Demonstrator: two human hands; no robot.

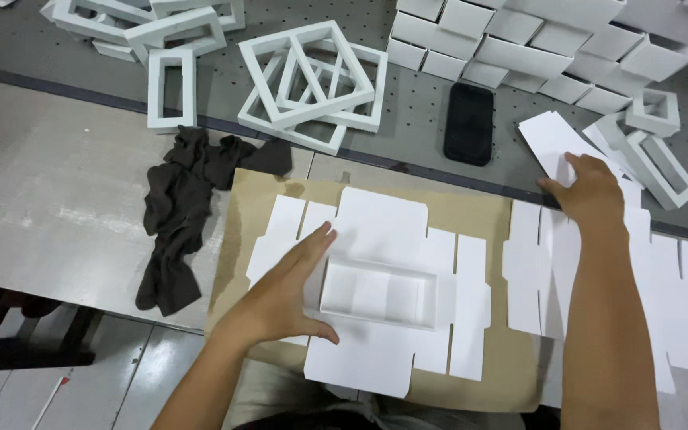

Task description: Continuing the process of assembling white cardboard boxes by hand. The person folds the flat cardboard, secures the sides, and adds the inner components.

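Pressing against the short end of a shallow white tray (378, 293), the left hand (288, 291) lies spread and nearly flat, fingers straight and pointing toward one o'clock, thumb hooked along the tray's near corner; it grips nothing, only touches. The tray sits in the middle of a flat die-cut white card blank (380, 231), which rests on a brown cardboard sheet (487, 223) at the centre of the view.

Out at three o'clock from the tray, the right hand (591, 191) rests palm down, fingers loosely extended, on the top of a stack of white card blanks (535, 271); whether it has pinched a sheet I cannot tell. A loose white card piece (547, 139) lies just past its fingertips, toward twelve o'clock.

At nine o'clock from the tray a dark brown rag (181, 219) lies crumpled on the grey tabletop (57, 183), its upper edge touching the cardboard sheet. At eleven o'clock, square white frames (312, 84) overlap in a loose heap, with narrower rectangular frames (170, 87) farther left. A black phone (469, 123) lies face up at one o'clock, just below a pile of closed white boxes (535, 48). More open frames (654, 151) lie at two o'clock, near the right hand.
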